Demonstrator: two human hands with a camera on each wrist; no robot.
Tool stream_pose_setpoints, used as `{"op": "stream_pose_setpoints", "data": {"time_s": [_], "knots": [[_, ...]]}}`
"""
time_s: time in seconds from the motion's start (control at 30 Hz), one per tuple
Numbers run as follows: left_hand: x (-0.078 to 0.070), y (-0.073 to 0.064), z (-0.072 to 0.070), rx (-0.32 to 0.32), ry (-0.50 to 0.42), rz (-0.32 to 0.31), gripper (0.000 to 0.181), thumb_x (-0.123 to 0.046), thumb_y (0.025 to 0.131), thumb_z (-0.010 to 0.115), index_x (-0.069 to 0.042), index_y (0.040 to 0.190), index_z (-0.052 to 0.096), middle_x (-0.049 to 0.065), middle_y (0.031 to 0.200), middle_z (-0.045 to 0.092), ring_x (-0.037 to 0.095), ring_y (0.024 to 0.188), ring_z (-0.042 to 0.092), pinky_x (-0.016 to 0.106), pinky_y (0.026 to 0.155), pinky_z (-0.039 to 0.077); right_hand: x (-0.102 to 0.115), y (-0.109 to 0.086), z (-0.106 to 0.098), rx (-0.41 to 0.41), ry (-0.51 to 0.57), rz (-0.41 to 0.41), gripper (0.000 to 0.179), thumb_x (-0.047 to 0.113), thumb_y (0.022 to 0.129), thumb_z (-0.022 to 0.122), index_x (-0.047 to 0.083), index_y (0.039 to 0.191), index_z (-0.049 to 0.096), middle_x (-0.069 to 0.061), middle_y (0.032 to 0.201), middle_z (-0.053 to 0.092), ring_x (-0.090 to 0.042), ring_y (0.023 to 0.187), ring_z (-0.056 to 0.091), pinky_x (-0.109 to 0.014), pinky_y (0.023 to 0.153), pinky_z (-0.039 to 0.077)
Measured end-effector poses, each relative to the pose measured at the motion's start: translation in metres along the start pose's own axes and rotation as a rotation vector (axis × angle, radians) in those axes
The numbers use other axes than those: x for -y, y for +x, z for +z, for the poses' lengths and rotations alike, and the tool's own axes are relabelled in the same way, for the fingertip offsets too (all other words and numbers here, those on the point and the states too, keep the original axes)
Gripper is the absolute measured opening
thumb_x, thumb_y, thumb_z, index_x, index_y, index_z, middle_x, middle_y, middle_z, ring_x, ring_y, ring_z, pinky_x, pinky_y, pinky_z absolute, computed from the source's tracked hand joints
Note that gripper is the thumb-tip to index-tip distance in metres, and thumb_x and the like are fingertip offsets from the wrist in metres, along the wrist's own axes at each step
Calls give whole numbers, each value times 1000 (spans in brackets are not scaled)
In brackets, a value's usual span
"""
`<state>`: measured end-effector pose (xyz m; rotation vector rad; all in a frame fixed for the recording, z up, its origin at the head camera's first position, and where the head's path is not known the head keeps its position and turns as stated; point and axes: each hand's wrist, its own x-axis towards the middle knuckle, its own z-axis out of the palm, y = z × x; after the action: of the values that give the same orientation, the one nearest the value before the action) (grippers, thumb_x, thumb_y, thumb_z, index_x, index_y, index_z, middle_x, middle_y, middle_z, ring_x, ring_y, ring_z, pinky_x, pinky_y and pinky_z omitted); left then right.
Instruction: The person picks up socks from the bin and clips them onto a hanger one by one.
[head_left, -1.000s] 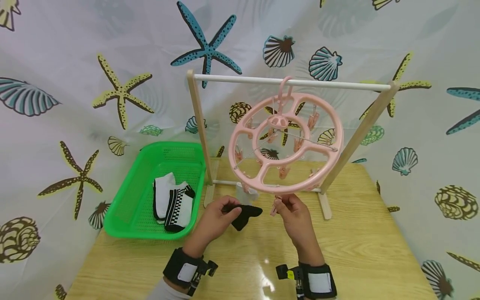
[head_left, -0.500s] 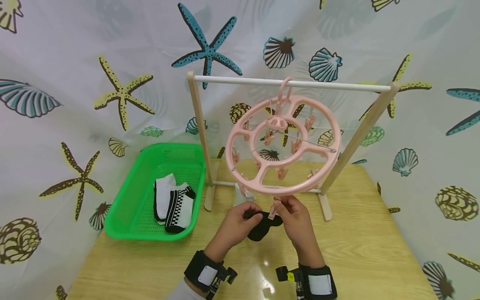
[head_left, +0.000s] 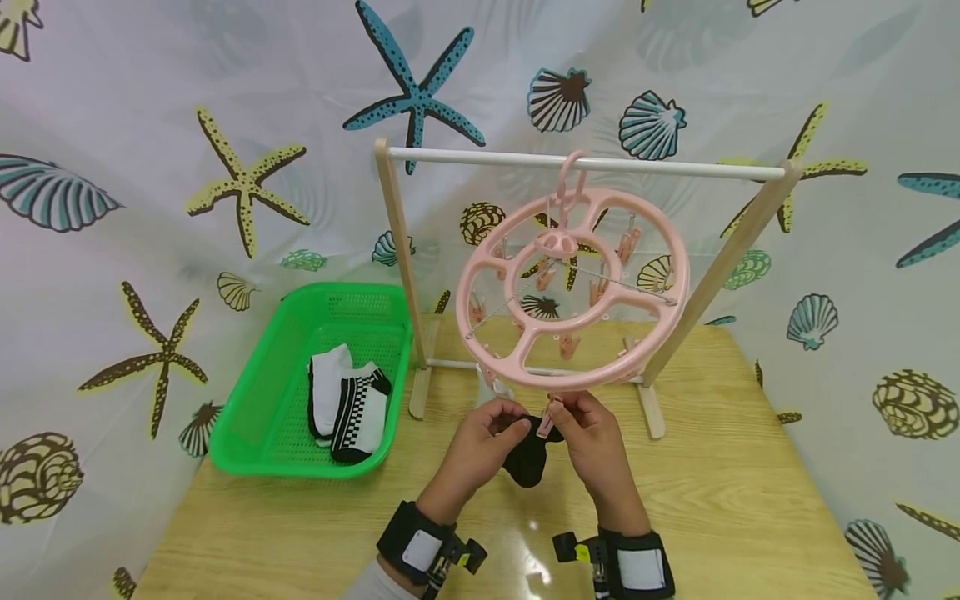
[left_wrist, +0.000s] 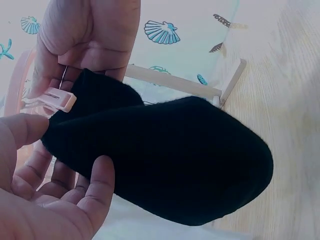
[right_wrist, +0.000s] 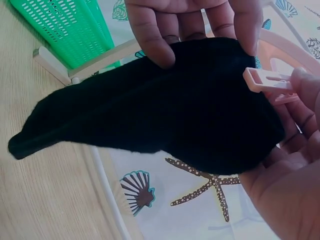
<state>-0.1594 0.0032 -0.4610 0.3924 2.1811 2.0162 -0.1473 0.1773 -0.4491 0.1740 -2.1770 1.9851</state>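
A black sock (head_left: 527, 462) is pinched near its opening by my left hand (head_left: 474, 443), thumb on one side and fingers on the other. My right hand (head_left: 597, 440) pinches a pink clothespin (head_left: 549, 419) under the front rim of the round pink hanger (head_left: 562, 380). In the right wrist view, the tip of the clothespin (right_wrist: 256, 80) overlaps the sock (right_wrist: 150, 105) near its opening edge. Whether it clamps the fabric I cannot tell. The sock's free end hangs toward the table. Behind my left hand, a white cloth item (head_left: 492, 393) hangs below the hanger, partly hidden.
A wooden stand (head_left: 399, 237) with a white rod (head_left: 480, 157) carries the hanger, which has several other pink clothespins (head_left: 567, 343). On the left, a green basket (head_left: 300, 469) holds white socks (head_left: 327, 385) and a checkered sock (head_left: 360, 419). Everything stands on a wooden table (head_left: 712, 492).
My left hand has moved right with the black sock, bringing its edge to the clothespin. My right hand has stayed nearly in place, still pinching the clothespin.
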Motion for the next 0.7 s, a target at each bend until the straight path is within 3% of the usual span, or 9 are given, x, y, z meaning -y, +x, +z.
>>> {"op": "stream_pose_setpoints", "data": {"time_s": [0.33, 0.5, 0.6, 0.7], "knots": [[-1, 0, 1, 14, -19, 0, 17, -15, 98, 64, -4, 110, 66, 7, 103, 67, 18, 95, 60, 37, 83, 49, 0, 1, -3, 38, 13, 19, 21, 9, 101, 58, -7, 113, 60, -14, 90, 60, -16, 80, 63, -33, 77, 55], [-2, 0, -2, -18, 39, -7, 20, -21, 98, 65, -5, 111, 66, 5, 106, 67, 22, 102, 60, 43, 87, 48, 1, 1, -3, 28, 18, 34, 21, 10, 101, 59, -7, 113, 59, -11, 89, 60, -16, 80, 63, -31, 77, 54], [-5, -1, -6, -51, 79, 19, 22, -23, 97, 65, -6, 111, 66, 7, 111, 66, 25, 107, 60, 45, 87, 49, 1, 1, -3, 15, 18, 51, 21, 10, 100, 60, -6, 113, 60, -7, 91, 59, -15, 82, 62, -31, 77, 53], [-10, -3, -10, -86, 124, 90, 20, -22, 96, 66, -8, 109, 67, 8, 113, 65, 25, 110, 59, 43, 85, 52, 2, 1, -4, 5, 13, 67, 21, 10, 100, 60, -6, 114, 60, -5, 93, 59, -14, 83, 61, -31, 76, 53]]}}
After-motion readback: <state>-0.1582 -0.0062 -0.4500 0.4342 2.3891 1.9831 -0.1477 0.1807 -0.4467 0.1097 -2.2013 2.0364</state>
